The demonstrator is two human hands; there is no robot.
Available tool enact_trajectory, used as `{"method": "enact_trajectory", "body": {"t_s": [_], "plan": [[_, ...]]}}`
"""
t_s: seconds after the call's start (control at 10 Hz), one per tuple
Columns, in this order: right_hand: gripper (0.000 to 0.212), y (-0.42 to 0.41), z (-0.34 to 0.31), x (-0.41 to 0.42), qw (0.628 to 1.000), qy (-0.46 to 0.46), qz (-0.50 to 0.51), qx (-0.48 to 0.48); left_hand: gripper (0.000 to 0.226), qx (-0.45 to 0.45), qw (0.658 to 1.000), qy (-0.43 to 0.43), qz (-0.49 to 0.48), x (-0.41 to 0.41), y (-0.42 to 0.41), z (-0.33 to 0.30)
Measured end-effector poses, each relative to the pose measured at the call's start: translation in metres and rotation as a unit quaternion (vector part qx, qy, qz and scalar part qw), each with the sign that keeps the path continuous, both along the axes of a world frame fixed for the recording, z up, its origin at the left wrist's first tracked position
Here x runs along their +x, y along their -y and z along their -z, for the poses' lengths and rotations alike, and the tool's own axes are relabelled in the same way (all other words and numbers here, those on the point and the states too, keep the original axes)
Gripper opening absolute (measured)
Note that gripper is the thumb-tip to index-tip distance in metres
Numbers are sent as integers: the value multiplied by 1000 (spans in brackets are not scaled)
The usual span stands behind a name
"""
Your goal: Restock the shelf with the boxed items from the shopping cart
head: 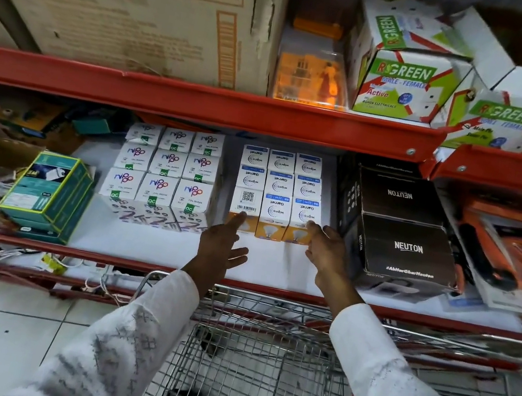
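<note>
White and orange bulb boxes [274, 210] stand in a three-wide block on the white middle shelf [155, 245]. My left hand [220, 246] is open, its index fingertip touching the front-left box with the barcode [246, 200]. My right hand [326, 250] is open too, fingers resting against the front-right box [305, 214]. Neither hand holds anything. The wire shopping cart [259, 363] sits right below my arms; I see no boxes in its basket.
White Nippo boxes [159, 177] stand left of the bulb block. Black Neuton cartons [397, 241] stand right of it. A green box stack [49, 193] sits at far left. The red upper shelf [200, 97] carries a cardboard carton [130, 3] and RGreen boxes [407, 80].
</note>
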State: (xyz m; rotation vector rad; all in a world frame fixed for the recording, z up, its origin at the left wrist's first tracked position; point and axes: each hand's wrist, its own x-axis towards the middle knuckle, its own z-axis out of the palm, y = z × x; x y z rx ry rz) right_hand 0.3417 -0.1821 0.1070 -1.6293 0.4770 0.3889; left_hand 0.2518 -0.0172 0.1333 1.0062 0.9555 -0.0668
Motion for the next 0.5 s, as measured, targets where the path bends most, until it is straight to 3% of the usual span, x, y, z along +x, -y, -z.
{"method": "enact_trajectory", "body": {"t_s": [0.1,0.2,0.3,0.4,0.5], "plan": [[41,-14,-21,-26,994,50,96,-22,33,-26,999,29,28,-30,-8,-18],[21,-39,-37,-57,985,101,135,-32,17,11,999,38,-5,-62,-31,-32],[6,-73,-42,-75,996,56,65,19,29,156,984,15,-90,-89,-69,-36],[3,-109,-48,-86,995,-23,-47,82,35,230,959,1,-167,-105,-117,-35],[20,-141,-53,-93,978,-85,-84,171,39,163,971,19,-176,-108,-158,-33]]}}
